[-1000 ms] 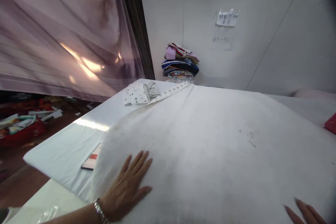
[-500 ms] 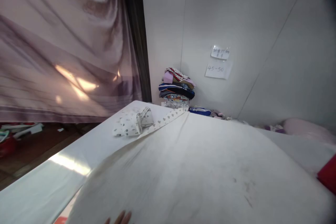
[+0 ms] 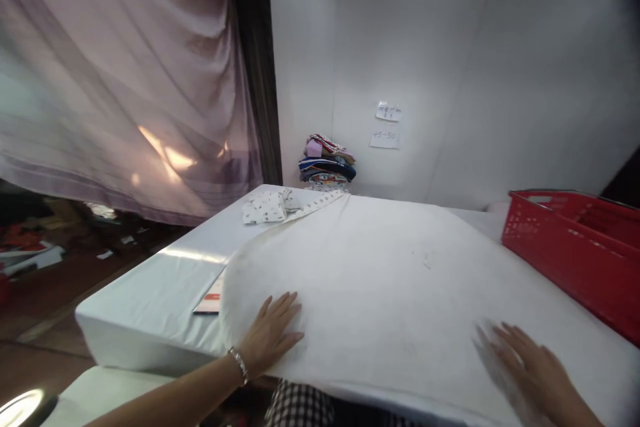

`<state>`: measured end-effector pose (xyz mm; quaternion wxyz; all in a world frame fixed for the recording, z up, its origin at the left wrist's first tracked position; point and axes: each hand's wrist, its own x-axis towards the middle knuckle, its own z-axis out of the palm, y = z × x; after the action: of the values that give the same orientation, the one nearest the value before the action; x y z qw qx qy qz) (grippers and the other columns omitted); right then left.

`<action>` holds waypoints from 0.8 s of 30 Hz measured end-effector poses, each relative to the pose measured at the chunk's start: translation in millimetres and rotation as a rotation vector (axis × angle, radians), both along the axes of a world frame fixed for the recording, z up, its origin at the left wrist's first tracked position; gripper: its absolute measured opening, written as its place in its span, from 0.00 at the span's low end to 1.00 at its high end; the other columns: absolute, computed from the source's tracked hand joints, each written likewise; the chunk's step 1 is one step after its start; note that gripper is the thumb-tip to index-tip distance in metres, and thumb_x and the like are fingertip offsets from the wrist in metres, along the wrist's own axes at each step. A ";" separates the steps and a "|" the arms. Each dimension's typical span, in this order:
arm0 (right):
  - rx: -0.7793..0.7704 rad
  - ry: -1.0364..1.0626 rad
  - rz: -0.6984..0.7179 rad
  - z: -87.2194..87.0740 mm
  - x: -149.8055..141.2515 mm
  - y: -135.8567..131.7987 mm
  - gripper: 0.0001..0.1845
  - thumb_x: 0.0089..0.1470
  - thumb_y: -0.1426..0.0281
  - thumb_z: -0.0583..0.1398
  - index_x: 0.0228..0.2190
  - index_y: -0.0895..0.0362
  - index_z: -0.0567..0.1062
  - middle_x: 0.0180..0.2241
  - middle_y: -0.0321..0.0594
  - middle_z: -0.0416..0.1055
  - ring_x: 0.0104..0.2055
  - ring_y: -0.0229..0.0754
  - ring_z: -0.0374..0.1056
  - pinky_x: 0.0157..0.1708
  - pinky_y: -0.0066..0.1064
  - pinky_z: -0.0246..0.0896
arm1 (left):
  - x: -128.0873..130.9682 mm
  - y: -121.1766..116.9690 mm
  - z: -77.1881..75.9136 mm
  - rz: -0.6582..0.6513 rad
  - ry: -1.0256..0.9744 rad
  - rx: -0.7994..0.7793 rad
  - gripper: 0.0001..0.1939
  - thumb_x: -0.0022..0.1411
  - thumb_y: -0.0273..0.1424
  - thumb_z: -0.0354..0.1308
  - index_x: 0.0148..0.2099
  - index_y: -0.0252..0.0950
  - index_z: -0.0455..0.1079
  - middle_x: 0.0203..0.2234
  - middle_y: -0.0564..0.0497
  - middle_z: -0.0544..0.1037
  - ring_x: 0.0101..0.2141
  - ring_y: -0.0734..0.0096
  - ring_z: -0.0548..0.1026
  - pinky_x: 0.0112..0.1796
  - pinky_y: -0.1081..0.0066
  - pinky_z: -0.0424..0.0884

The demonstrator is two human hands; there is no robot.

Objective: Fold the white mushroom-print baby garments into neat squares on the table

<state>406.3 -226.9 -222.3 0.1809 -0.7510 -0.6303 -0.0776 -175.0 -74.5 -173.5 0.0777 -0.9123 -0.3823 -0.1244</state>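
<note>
A large white padded sheet (image 3: 370,273) with a rounded left edge lies over the white-covered table. My left hand (image 3: 273,335), with a bracelet at its wrist, rests on the sheet near its left front edge, fingers spread and holding nothing. Over the right front part of the sheet is my right hand (image 3: 537,368), its fingers stretched out and slightly blurred; whether it touches the surface I cannot tell. A folded white cloth with grey spots (image 3: 265,208) lies beyond the sheet at the far left. A strip of the same spotted fabric (image 3: 320,202) shows along the sheet's far edge.
A red plastic basket (image 3: 575,247) stands at the right edge. Against the wall is a stack of folded clothes (image 3: 327,167). Paper signs (image 3: 385,139) hang on the wall. A pink curtain (image 3: 175,80) hangs at left, and a flat printed item (image 3: 213,297) sticks out beneath the sheet.
The view has tilted down and drawn back, bringing both hands and the red basket into fuller view. The sheet, raised close to the camera before, now lies lower and flatter.
</note>
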 end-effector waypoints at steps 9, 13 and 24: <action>-0.211 -0.218 -0.200 -1.3 -10.4 -37.9 0.24 0.50 0.69 0.46 0.44 0.46 0.74 0.57 0.38 0.59 0.60 0.57 0.49 0.50 0.63 0.45 | -3.0 -20.6 -6.7 -0.128 -0.054 0.161 0.28 0.62 0.44 0.47 0.62 0.42 0.54 0.58 0.48 0.61 0.57 0.62 0.60 0.55 0.59 0.55; 0.033 -0.043 -0.222 -1.3 -10.1 -42.2 0.26 0.54 0.59 0.46 0.48 0.55 0.70 0.55 0.45 0.62 0.60 0.52 0.52 0.52 0.52 0.53 | -6.1 -30.2 -8.9 -0.162 -0.098 0.205 0.29 0.60 0.43 0.50 0.62 0.43 0.53 0.57 0.48 0.62 0.55 0.62 0.63 0.54 0.60 0.57; 0.177 0.108 0.021 -24.8 -9.1 -55.5 0.24 0.51 0.58 0.52 0.47 0.52 0.73 0.53 0.40 0.64 0.57 0.54 0.55 0.52 0.49 0.59 | -16.3 -44.0 -8.1 -0.153 -0.031 0.333 0.31 0.58 0.43 0.53 0.62 0.40 0.54 0.57 0.49 0.63 0.54 0.65 0.64 0.52 0.65 0.63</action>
<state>397.2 -282.5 -247.1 0.2813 -0.7284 -0.6181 -0.0905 -191.3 -118.5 -181.5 0.2121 -0.9112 -0.2870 -0.2057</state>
